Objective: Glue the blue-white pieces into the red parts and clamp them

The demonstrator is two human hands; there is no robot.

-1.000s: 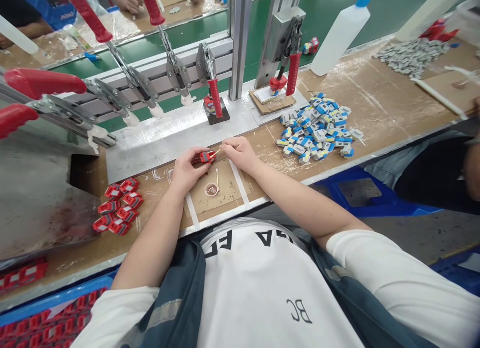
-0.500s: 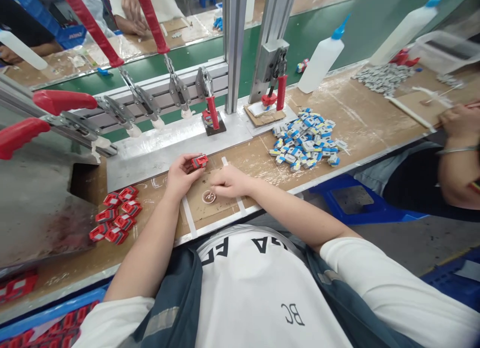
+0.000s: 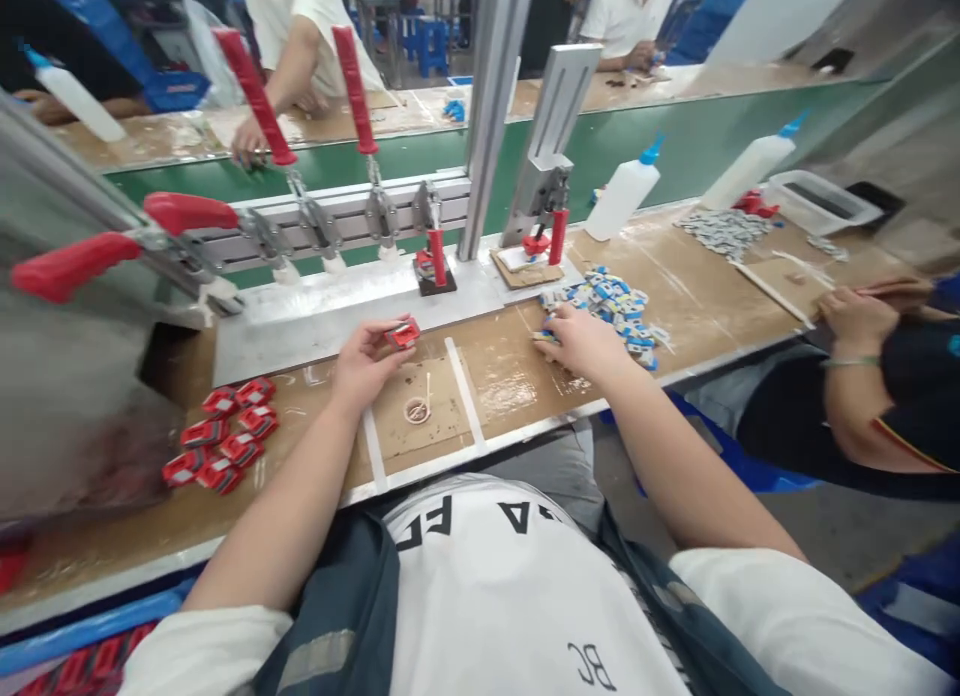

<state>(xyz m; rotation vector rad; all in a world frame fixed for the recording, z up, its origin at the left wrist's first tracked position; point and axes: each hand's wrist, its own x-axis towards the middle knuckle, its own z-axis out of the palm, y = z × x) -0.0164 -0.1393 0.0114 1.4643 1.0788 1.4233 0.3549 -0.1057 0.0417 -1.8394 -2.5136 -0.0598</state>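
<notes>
My left hand is closed around a small red plastic part, pinched between thumb and fingers above the board. At the near-left edge of a pile of small blue, white and grey parts is my right hand. Its thumb and fingers close on one small blue-and-grey part, mostly covered by the fingers. Between my hands, a shallow round cup holds some brown stuff, with a thin stick leaning in it. The cup stands on a brown cardboard sheet.
Several red parts lie by my left forearm. Toggle clamps with red handles line the metal frame behind. A small clamp press, white squeeze bottles and a grey-parts pile stand rightward. A co-worker's hand works at far right.
My right hand has left the stick at the cup and moved right to the blue-and-grey pile. The stick now rests in the cup. My left hand still holds the red part; the view has tilted up.
</notes>
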